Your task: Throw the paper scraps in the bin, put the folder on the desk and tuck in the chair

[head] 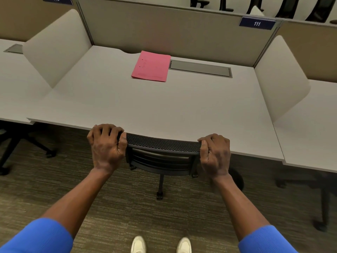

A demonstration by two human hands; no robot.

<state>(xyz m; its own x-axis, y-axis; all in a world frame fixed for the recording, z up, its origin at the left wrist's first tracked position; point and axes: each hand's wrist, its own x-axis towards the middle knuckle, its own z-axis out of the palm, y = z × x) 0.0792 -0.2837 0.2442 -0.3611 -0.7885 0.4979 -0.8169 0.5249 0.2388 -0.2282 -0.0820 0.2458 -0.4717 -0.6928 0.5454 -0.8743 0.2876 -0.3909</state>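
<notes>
Two white shoes (161, 244) stand on the dark striped carpet (113, 207) at the near edge. Above them, bare forearms in pushed-up blue sleeves (36, 236) reach forward. The left hand (106, 148) and right hand (215, 155) each curl their fingers tightly over opposite ends of the black mesh office chair's (162, 148) top rail, whose back touches the near edge of the pale grey desk (145, 106). Farther back on the desk, the flat pink paper folder (150, 66) lies just beside a grey cable hatch (200, 68).
</notes>
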